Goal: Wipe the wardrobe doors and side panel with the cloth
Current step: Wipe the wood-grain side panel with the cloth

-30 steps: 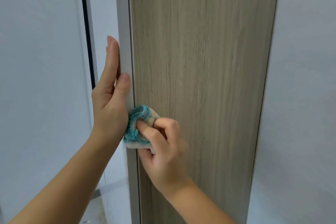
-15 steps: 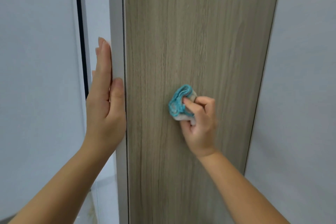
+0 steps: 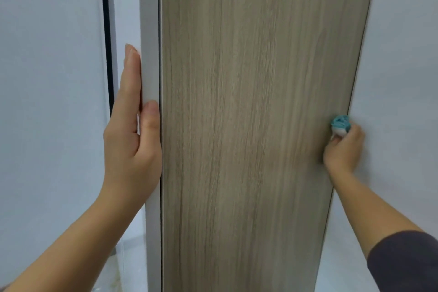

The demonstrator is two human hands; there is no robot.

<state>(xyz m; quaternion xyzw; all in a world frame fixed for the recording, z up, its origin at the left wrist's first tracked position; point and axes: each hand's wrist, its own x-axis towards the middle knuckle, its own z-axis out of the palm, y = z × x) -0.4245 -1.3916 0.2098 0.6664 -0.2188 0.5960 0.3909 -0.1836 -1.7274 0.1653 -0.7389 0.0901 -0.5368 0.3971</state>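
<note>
A tall wood-grain side panel (image 3: 256, 114) of the wardrobe fills the middle of the view. My right hand (image 3: 343, 149) grips a bunched teal and white cloth (image 3: 340, 124) and presses it against the panel's far right edge, by the wall. Along the panel's left side runs the white door edge (image 3: 149, 66). My left hand (image 3: 132, 135) rests flat against it, fingers straight and pointing up, thumb on the front of the edge.
A pale grey wall (image 3: 400, 78) stands right of the panel. Left of the white edge are a dark vertical gap (image 3: 107, 42) and another pale surface (image 3: 47, 102). Light floor (image 3: 343, 272) shows at the bottom right.
My right hand has swept the cloth across the wood panel from its left edge to its right edge. My left hand has stayed flat on the white door edge.
</note>
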